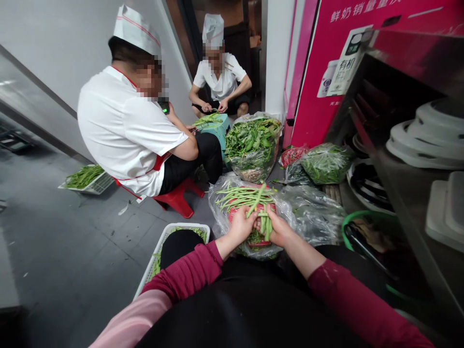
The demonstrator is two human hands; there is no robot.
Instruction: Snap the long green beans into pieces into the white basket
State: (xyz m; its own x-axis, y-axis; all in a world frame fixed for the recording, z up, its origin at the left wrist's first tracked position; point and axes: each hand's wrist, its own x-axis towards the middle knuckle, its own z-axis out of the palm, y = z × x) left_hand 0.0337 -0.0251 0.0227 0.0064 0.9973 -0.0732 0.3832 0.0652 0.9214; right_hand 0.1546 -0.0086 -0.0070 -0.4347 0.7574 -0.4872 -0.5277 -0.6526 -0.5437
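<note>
My left hand point(242, 224) is closed round long green beans point(258, 199) that point up and away from me. Facing it, my right hand point(278, 227) grips a bunch of shorter bean pieces point(266, 227) hanging down from the fingers. The two hands almost meet over a red stool point(261, 244) partly covered by clear plastic. Just beyond them, a pile of long green beans point(242, 197) lies on a clear plastic bag point(219, 191). A white basket point(207, 231) with beans in it stands beside my left knee.
A co-worker in white point(119, 125) sits on a red stool point(181, 205) at left; another person point(219, 79) crouches behind. A big bag of leafy greens point(253, 140) and a smaller bag point(328, 164) stand ahead. On the right are a metal shelf point(406, 188) and a green tub point(346, 227).
</note>
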